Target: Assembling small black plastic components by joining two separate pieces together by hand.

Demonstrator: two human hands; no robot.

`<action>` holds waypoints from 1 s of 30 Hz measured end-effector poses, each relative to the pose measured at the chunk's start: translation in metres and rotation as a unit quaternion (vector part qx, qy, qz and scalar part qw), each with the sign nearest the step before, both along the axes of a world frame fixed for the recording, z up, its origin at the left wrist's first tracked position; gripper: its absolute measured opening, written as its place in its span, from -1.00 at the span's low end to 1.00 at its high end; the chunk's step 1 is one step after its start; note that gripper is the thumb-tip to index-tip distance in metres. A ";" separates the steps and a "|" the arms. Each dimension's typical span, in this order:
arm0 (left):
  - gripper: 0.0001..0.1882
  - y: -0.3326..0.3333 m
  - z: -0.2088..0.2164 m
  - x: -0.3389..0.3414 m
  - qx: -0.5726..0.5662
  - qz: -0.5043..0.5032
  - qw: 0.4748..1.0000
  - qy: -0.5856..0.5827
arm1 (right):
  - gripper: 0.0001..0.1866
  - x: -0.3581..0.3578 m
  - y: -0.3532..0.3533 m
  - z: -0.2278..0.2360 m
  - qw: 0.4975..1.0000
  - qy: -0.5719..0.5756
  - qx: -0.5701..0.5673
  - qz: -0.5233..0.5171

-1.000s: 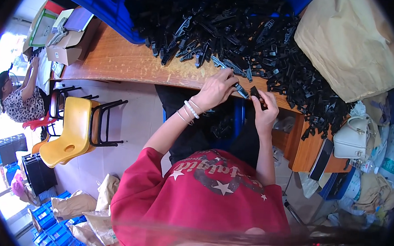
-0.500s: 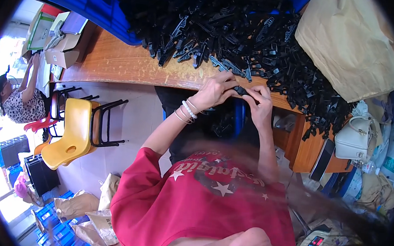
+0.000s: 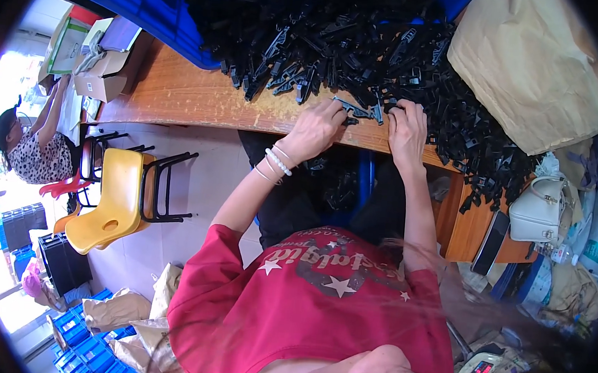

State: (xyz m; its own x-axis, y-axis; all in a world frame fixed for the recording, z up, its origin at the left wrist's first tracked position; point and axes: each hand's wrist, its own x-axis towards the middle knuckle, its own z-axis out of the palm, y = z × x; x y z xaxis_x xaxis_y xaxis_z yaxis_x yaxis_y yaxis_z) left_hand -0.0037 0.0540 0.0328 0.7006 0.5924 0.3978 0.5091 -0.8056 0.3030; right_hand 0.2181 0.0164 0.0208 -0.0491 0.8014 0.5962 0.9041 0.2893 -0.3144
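Black parts [image 3: 363,59]: one heap, uncountable; left hand [image 3: 314,128], right hand [image 3: 407,133] beside.

The parts [image 3: 350,51] are mostly black, the shirt [image 3: 303,318] star-printed red.

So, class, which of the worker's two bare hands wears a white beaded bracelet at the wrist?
The left hand, with the white round-beaded bracelet; the right hand shows no bracelet.

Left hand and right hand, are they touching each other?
Apart: the head view plainly shows a stretch of wooden desk between the left hand and the right hand.
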 end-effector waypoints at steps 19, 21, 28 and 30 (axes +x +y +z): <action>-0.73 -0.010 -0.021 -0.014 -0.462 0.055 0.828 -0.314 | -0.78 -0.019 -0.058 0.007 0.907 0.373 -0.189 0.042; -0.78 -0.011 -0.016 -0.015 -0.455 0.087 0.845 -0.268 | -0.79 -0.022 -0.057 0.005 0.913 0.349 -0.202 0.060; -0.79 -0.007 -0.015 -0.023 -0.174 0.027 0.969 -0.172 | -0.77 -0.030 -0.055 0.003 0.913 0.347 -0.202 0.068; -0.77 -0.007 -0.017 -0.023 -0.170 0.017 0.971 -0.166 | -0.77 -0.032 -0.056 -0.001 0.920 0.331 -0.196 0.072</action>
State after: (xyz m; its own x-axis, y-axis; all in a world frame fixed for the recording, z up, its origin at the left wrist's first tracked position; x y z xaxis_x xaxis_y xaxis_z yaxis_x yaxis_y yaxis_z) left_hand -0.0268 0.0471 0.0162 0.5450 0.7496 0.3756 0.3618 -0.6144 0.7011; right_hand 0.1866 -0.0394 0.0197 0.0983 0.9748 0.2002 0.4378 0.1384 -0.8884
